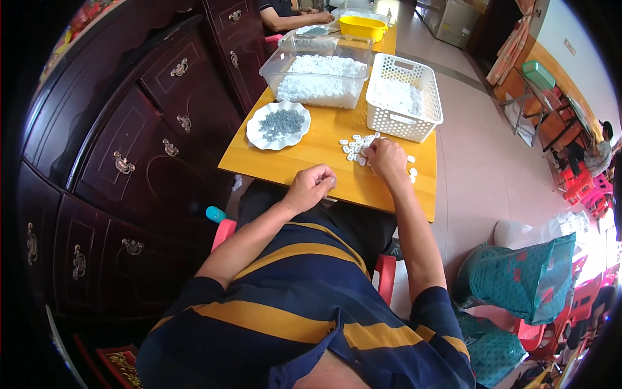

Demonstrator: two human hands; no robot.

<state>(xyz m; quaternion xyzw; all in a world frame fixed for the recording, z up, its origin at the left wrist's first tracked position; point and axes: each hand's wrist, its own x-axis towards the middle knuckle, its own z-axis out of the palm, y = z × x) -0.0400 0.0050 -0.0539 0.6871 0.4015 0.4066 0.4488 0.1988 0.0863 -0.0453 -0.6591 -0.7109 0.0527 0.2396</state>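
My left hand (311, 188) rests at the near edge of the yellow wooden table (259, 165). Its fingers are curled together, and whatever may lie in them is hidden. My right hand (387, 159) reaches down at a loose group of small white oval pieces with holes (350, 149), fingertips bent inward among them. Whether a piece is pinched there cannot be made out. Left of these, a white scalloped plate (254, 139) carries a heap of small grey translucent pieces (280, 124).
Behind stand a clear plastic bin (271, 76) and a perforated white basket (424, 129), both holding many white pieces. Farther back are a yellow basin (363, 28) and another person's arm (295, 23). Dark drawers (123, 129) line the left; teal bags (518, 275) stand right.
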